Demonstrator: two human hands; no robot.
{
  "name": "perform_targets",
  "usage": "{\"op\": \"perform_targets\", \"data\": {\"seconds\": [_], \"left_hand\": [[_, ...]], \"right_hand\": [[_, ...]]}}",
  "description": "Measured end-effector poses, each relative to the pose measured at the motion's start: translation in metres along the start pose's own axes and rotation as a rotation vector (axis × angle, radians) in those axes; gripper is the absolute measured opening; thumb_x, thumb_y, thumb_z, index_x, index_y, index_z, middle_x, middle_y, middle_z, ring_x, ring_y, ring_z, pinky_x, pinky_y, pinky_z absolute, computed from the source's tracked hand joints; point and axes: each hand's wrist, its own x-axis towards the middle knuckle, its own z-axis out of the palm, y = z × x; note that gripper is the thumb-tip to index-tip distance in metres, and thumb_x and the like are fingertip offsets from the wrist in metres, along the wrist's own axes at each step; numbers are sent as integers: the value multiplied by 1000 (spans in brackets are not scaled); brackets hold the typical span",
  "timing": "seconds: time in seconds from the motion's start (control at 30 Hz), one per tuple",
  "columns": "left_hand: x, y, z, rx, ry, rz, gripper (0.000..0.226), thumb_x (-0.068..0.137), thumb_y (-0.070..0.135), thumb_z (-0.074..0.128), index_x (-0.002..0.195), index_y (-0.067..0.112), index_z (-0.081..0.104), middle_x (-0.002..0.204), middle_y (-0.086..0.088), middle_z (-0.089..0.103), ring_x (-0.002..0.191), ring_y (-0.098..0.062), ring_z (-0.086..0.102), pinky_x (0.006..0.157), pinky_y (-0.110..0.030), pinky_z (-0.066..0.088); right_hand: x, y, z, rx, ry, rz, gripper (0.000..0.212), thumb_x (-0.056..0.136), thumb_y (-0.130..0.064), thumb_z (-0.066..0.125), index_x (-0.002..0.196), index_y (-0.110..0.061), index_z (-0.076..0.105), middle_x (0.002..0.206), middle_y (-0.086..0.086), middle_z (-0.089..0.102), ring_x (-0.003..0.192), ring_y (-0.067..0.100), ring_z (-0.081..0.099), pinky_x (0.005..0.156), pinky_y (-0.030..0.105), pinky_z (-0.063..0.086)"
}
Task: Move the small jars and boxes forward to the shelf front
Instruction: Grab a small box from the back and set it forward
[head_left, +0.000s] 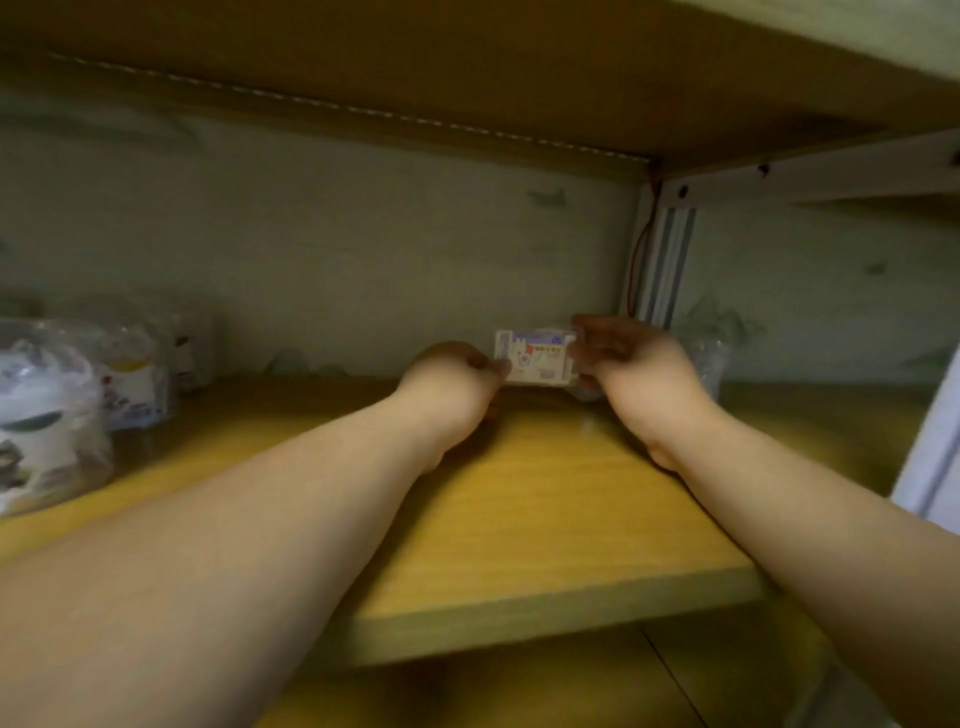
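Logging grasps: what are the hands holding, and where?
The small white box, near the shelf's back: left hand fingers at its left end, right hand at its right end.

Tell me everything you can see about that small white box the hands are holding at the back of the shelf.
The small white box is flat and rectangular, apparently cardboard, with a cartoon figure, a red patch and blue print on its face; the text is too blurred to read. It stands on its long edge, face toward the camera, deep on the wooden shelf near the back wall. The left hand grips its left end, the right hand its right end.
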Motion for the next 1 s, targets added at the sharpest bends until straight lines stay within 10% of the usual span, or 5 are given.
{"op": "perform_targets", "data": {"seconds": [0.13,0.27,1.0], "left_hand": [[-24,15,-6,43,152,81,35,99,33,57,131,20,57,112,-10,70,98,-31,68,85,-39,57],[-61,33,-4,186,197,90,32,99,36,55,123,16,60,110,-9,68,97,-29,66,83,-38,56],[-141,30,17,476,290,9,38,96,30,63,132,22,63,124,6,67,111,-13,62,88,-25,47]], "right_hand": [[-15,-21,0,73,-23,10,31,92,-8,69,122,-16,67,113,3,72,98,16,69,77,20,59],[-40,-38,-16,96,-57,49,28,92,-14,69,120,-15,66,114,6,72,101,21,70,92,40,58],[-102,-24,-49,-65,-168,-63,9,90,-29,71,98,-29,66,91,-15,64,85,0,58,63,20,43]]}}
